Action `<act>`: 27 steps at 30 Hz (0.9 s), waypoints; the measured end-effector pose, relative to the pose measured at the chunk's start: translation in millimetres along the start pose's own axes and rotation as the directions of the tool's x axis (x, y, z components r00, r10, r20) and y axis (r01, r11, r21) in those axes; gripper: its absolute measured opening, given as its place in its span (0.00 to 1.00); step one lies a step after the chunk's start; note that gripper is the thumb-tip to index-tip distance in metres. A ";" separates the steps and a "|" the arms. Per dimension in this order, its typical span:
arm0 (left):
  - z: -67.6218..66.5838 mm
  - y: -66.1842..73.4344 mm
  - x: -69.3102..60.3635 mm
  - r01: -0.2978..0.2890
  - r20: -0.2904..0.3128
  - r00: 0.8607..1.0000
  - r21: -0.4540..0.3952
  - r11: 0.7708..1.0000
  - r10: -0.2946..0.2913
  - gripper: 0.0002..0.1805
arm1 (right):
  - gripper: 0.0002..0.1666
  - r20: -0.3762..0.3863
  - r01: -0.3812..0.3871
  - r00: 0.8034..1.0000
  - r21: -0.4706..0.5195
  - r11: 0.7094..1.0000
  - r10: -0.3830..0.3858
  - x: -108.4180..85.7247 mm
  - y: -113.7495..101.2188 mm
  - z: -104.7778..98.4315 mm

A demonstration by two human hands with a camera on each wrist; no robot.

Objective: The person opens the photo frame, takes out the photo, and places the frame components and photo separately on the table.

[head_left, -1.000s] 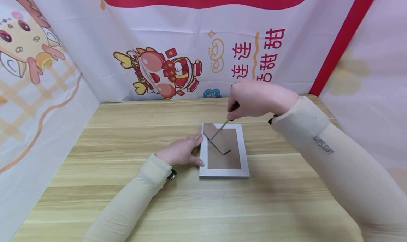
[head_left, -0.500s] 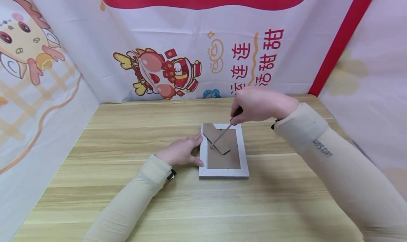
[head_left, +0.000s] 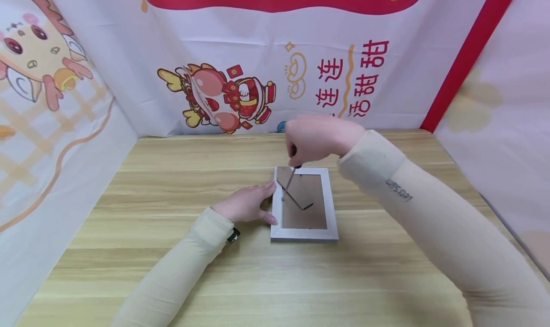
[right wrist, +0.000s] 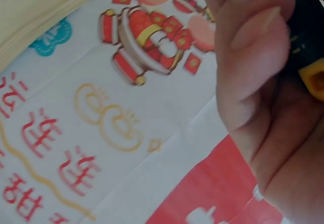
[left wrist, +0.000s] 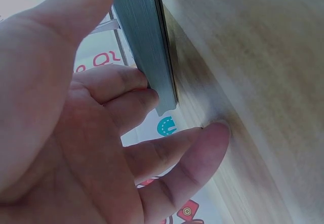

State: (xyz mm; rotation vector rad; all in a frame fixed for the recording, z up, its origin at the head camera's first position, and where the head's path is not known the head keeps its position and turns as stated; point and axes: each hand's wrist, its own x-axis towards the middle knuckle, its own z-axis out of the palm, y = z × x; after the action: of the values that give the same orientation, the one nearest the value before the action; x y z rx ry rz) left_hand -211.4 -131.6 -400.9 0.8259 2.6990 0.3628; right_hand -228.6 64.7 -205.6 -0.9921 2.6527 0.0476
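Note:
A white picture frame (head_left: pixel 329 204) lies on the table with its brown backing board (head_left: pixel 307 219) facing up. Slanting across that board is a brown easel leg (head_left: pixel 296 186) with a dark edge. My left hand (head_left: pixel 247 204) rests against the frame's left side, thumb and fingers spread; in the left wrist view its fingers touch the frame's side edge (left wrist: pixel 144 42). From above, my right hand (head_left: pixel 320 138) grips a screwdriver (head_left: pixel 289 183), whose black and yellow handle (right wrist: pixel 306 34) shows in the right wrist view. The screwdriver's tip meets the inner left border of the frame.
The wooden table (head_left: pixel 180 174) ends at a white printed cloth (head_left: pixel 240 31) hung behind it. Similar cloth hangs at the left side (head_left: pixel 81 141) and right side (head_left: pixel 515 141).
My right hand has moved left, and the screwdriver stands steeper, its tip now at the frame's inner left edge instead of over the easel leg. The left hand holds its place.

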 end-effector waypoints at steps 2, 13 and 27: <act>0.2 -1.4 0.2 -0.015 0.002 1.000 0.001 1.000 0.015 0.57 | 0.08 0.009 0.009 1.000 -0.036 0.999 -0.009 6.5 -10.8 -3.7; 0.0 -0.7 0.0 -0.051 -0.024 0.998 -0.005 0.999 0.051 0.56 | 0.09 0.052 0.016 0.999 -0.147 0.989 -0.009 26.2 -46.5 -13.3; 2.5 -4.1 2.0 -0.023 -0.005 1.000 -0.023 0.999 0.023 0.58 | 0.08 0.081 -0.072 0.994 -0.036 0.997 0.075 13.6 -21.1 -11.9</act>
State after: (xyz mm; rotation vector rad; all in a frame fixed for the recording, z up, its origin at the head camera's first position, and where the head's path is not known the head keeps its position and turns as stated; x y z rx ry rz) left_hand -214.2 -133.4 -404.9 0.8514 2.6868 0.4010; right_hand -228.0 38.4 -196.7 -0.8830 2.6205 0.1462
